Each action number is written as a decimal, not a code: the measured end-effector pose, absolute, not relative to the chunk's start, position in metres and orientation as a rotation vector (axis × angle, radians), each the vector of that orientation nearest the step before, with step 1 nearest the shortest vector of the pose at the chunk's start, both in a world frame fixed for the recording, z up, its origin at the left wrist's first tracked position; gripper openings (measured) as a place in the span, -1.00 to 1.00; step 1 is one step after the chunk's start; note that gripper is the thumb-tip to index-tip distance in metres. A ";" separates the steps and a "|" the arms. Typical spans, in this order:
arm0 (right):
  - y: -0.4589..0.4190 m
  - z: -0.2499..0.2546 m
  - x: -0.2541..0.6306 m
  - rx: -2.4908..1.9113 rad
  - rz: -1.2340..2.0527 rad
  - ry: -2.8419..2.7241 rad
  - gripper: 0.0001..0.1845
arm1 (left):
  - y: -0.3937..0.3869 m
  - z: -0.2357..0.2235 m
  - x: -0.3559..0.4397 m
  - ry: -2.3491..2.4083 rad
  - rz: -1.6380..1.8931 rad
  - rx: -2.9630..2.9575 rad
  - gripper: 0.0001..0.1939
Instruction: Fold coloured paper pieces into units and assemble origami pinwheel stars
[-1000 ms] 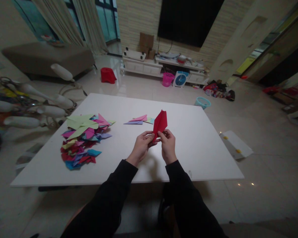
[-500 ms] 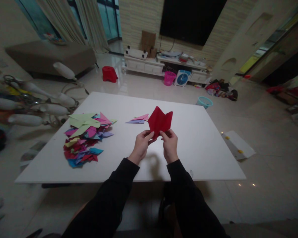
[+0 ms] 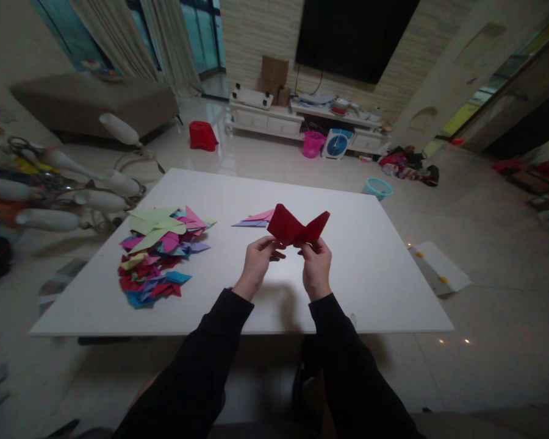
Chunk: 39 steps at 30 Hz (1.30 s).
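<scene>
A folded sheet of red paper (image 3: 293, 228) is held up over the white table (image 3: 375, 268), its two flaps spread to either side like wings. My left hand (image 3: 258, 261) pinches its lower left part, and my right hand (image 3: 316, 266) pinches the lower right. Thumbs and fingertips meet the paper at its bottom edge, partly hidden behind it. Just left of the red paper, a pink and lilac paper plane (image 3: 255, 218) lies on the table.
A heap of colourful folded papers (image 3: 158, 262) covers the table's left side, with a pale green piece (image 3: 158, 225) on top. Beyond the table are a red stool (image 3: 202, 135), a pink bin (image 3: 313, 144) and a turquoise basket (image 3: 377, 188) on the floor.
The red paper's flaps have opened wider apart and its upper edge sits lower. My hands have moved slightly apart while keeping their hold on it.
</scene>
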State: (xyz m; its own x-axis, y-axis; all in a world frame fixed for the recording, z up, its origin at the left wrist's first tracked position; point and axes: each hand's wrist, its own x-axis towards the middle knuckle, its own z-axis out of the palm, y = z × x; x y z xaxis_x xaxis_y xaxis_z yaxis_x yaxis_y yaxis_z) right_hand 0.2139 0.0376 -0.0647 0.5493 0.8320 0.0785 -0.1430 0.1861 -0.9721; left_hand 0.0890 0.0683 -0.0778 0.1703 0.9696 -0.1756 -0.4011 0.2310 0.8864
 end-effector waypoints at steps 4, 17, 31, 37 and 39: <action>0.033 -0.060 0.215 -1.117 0.879 -0.691 -0.84 | 0.071 -0.073 0.080 0.843 1.082 0.809 -0.72; 0.033 -0.057 0.216 -1.176 1.155 -0.758 -0.71 | 0.076 -0.071 0.067 0.993 1.207 1.053 -0.79; 0.035 -0.071 0.219 -1.332 0.911 -0.998 -0.74 | 0.076 -0.067 0.064 0.992 1.200 1.250 -0.78; 0.035 -0.070 0.223 -1.357 0.992 -0.946 -0.73 | 0.079 -0.066 0.055 0.948 1.077 1.116 -0.62; 0.034 -0.067 0.222 -1.301 1.085 -0.879 -0.70 | 0.080 -0.065 0.052 0.908 1.019 1.013 -0.56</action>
State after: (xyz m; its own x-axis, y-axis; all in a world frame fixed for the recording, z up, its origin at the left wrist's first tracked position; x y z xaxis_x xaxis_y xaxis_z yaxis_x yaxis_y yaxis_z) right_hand 0.2223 0.0341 -0.0673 0.2875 0.9543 -0.0814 -0.1188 -0.0488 -0.9917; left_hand 0.0521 0.0799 -0.0650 0.2725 0.9537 -0.1269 -0.2352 0.1940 0.9524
